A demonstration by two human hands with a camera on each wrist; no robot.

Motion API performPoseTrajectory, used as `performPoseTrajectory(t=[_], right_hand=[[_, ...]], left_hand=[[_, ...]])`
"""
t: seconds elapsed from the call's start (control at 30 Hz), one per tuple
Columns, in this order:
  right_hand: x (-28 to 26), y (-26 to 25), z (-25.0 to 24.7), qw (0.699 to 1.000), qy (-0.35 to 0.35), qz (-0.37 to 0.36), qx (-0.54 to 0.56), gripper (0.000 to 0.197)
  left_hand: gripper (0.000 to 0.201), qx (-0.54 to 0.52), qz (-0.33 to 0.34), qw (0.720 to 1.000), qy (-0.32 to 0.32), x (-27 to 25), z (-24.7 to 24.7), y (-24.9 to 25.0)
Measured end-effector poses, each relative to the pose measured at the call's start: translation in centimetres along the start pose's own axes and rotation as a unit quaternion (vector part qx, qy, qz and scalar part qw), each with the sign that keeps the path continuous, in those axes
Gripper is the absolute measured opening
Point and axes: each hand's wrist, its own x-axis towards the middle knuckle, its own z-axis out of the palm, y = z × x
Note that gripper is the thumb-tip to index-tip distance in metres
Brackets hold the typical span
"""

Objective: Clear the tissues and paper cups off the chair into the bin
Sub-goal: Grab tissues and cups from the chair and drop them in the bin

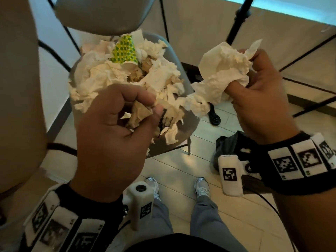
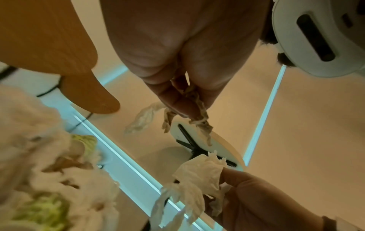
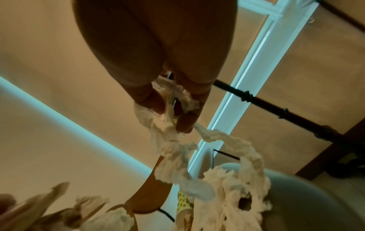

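Observation:
A grey chair holds a heap of crumpled white and brown tissues and a yellow paper cup with green dots lying on its side near the back. My left hand is raised over the seat's front and grips a brownish tissue wad, which hangs from its fingers in the left wrist view. My right hand is up to the right of the chair, gripping a big white tissue bundle whose tail trails down to the heap.
A black bin bag sits on the tiled floor to the chair's right, below my right wrist. A second chair's backrest stands behind. A black tripod pole and table legs lie at the right. My shoes are near the chair's front.

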Motion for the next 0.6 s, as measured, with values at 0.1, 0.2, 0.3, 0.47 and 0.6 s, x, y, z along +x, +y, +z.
performPoseTrajectory(t=[0.1,0.2,0.3,0.47,0.6], right_hand=[[-2.7,0.5,-4.3,0.998,0.044,0.011,0.034,0.035],[-5.4,1.9,-9.1,0.993,0.106,0.030,0.048,0.037],[-8.1,4.9,-14.2,0.982,0.177,0.062,0.028,0.034],[-12.0,14.3,-21.9,0.951,0.255,0.174,-0.010,0.033],[-14.4,24.5,-27.5,0.923,0.292,0.250,-0.014,0.031]], left_hand=[[0.018,-0.034,0.032,0.997,-0.059,0.9,4.0,0.9],[0.023,-0.078,0.056,0.988,-0.121,1.2,9.5,1.1],[0.019,-0.101,0.044,0.977,-0.184,-0.1,16.1,1.0],[0.012,-0.069,-0.004,0.951,-0.301,-3.2,29.1,-2.6],[0.012,-0.027,-0.043,0.926,-0.375,-5.9,38.9,-6.8]])
